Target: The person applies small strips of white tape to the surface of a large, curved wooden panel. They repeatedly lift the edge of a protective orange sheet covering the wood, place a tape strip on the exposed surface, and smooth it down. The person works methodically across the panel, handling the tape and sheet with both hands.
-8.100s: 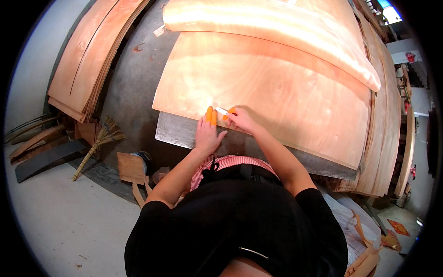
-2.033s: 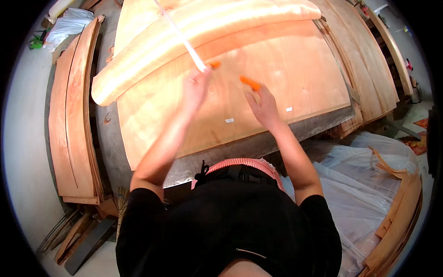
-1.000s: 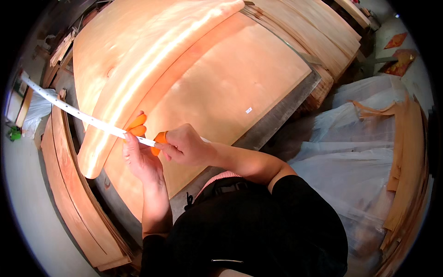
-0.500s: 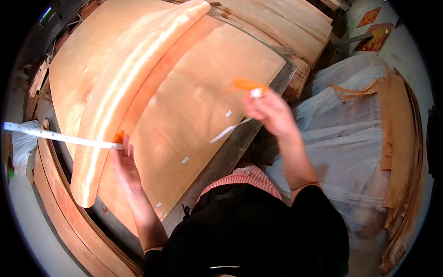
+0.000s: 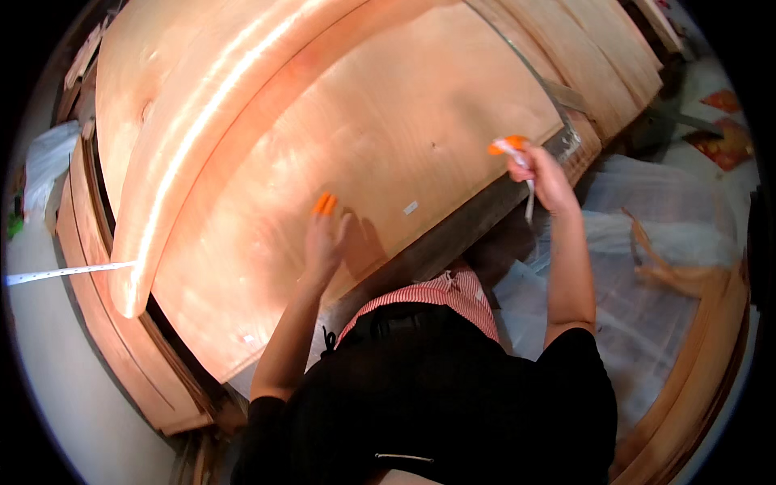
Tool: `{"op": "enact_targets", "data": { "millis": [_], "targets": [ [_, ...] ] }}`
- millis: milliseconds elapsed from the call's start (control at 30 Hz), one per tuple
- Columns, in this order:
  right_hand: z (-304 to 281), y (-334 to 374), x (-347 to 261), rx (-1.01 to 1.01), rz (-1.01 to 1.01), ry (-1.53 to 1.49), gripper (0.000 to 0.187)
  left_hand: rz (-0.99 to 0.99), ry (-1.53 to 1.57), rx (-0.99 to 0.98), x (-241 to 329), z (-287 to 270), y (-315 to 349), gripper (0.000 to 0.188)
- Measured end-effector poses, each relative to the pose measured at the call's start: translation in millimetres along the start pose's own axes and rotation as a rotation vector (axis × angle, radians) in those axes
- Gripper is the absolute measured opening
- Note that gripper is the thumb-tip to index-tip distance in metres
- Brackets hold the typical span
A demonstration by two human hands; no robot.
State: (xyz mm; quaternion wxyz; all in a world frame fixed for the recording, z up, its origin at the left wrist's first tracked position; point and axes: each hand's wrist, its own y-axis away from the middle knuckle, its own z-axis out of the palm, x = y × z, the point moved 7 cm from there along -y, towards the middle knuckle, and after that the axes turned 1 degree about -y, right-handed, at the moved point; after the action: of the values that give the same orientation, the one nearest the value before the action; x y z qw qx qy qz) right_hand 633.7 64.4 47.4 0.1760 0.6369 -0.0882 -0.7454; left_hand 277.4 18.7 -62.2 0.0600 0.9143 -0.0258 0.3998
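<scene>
My left hand [image 5: 323, 242] has its fingers stretched out over a pale wood veneer sheet [image 5: 380, 137]; orange covers sit on some fingertips. Whether it touches the sheet I cannot tell. My right hand [image 5: 546, 176], orange at its fingertips too, is closed on a white strip [image 5: 530, 202] near the sheet's right edge. Part of this strip hangs below the fist. On the sheet lies a small white label [image 5: 411, 208], right of my left hand. Another white label [image 5: 249, 339] is near the front left edge. A rolled-back veneer sheet [image 5: 194, 153] curves along the left.
A long white strip with dark marks [image 5: 65, 273] runs from the left rim to the rolled veneer's near end. Stacked wood sheets [image 5: 121, 339] stand at the left. More veneer [image 5: 598, 48] lies far right. Clear plastic sheeting [image 5: 606, 291] covers something at my right.
My left hand has left the long marked strip and moved right over the veneer. My right hand has shifted right with its white strip. The whole view has shifted.
</scene>
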Motion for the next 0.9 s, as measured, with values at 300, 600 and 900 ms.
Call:
{"op": "enact_targets", "data": {
  "millis": [300, 600, 900],
  "targets": [
    [15, -88, 115, -0.434, 0.317, 0.195, 0.022, -0.005, -0.572, -0.078, 29, 71, -2, 0.074],
    [117, -156, 161, -0.596, 0.298, 0.315, 0.017, -0.16, -0.236, 0.131, 36, 77, -20, 0.07],
    [126, -179, 178, -0.602, 0.417, 0.486, 0.018, -0.072, -0.47, 0.062, 54, 95, -57, 0.079]
  ]
}}
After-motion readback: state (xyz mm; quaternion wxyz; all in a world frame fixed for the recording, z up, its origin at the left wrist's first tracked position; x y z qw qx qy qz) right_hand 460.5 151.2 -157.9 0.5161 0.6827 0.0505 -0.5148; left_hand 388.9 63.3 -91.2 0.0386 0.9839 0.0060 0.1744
